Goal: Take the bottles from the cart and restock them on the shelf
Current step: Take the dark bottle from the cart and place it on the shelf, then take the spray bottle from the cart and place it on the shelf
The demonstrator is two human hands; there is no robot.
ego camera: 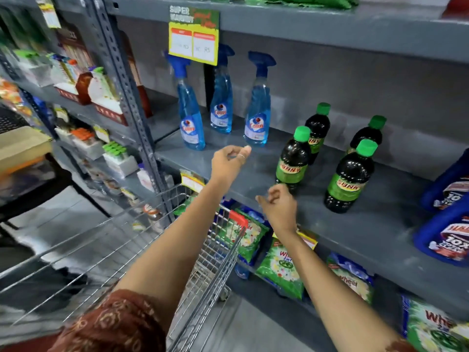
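At eight o'clock we see a wire cart point(142, 250), its basket bare. Our left hand point(229, 161) hovers over the grey shelf point(253, 171) with loosely curled fingers, holding nothing. At twelve o'clock stand three blue spray bottles point(220, 97). Our right hand point(279, 207), also half-curled and empty, hangs just beside the nearest of four dark green-capped bottles point(294, 158) at two o'clock.

Single head-worn view, wide-angle, tilted forward and down

It faces the grey shelf point(253, 171) at close range, both forearms reaching in from the bottom edge, the wire cart point(132, 250) at lower left
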